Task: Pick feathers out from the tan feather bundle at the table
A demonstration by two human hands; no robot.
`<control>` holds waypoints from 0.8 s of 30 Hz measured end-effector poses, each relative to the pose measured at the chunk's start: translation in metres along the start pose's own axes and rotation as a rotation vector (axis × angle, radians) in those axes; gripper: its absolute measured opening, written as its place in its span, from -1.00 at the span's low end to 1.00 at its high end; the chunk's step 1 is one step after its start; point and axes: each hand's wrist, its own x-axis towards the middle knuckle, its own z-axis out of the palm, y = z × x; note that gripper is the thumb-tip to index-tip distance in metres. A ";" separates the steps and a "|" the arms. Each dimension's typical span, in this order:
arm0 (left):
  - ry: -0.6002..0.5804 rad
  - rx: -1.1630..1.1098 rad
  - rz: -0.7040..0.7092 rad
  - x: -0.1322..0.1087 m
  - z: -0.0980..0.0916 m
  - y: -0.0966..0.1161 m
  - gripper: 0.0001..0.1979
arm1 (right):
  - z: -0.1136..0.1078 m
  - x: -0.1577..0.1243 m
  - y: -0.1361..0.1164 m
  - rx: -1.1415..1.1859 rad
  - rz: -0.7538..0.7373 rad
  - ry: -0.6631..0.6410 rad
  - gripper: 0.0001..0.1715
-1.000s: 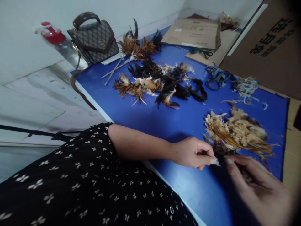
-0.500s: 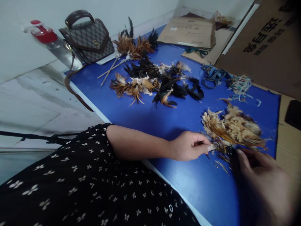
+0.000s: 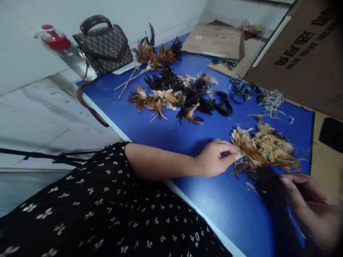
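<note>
Tan feather pile [image 3: 265, 148] on blue mat [image 3: 214, 200]: left hand [image 3: 215, 159] pinching its edge, right hand [image 3: 313, 207] loosely curled, grip unclear.

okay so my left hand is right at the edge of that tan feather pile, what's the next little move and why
Probably pinch a few quills at the near edge of the tan feather pile and draw them toward you. The left hand has thumb and forefinger tips at that edge, apparently holding nothing yet. The right hand waits low, near loose feathers on the blue table.
</note>
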 end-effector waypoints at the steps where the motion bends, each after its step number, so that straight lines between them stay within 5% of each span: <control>1: -0.004 -0.011 -0.013 0.000 0.000 0.000 -0.83 | 0.001 0.000 -0.006 -0.002 -0.037 -0.001 -0.70; 14: -0.251 -0.534 -0.553 -0.005 0.014 0.007 -0.59 | 0.041 -0.007 -0.096 0.027 -0.404 -0.039 -0.95; 24: -0.344 -0.444 -0.447 -0.009 0.005 0.000 -0.58 | 0.044 -0.008 -0.094 0.043 -0.393 -0.005 -0.95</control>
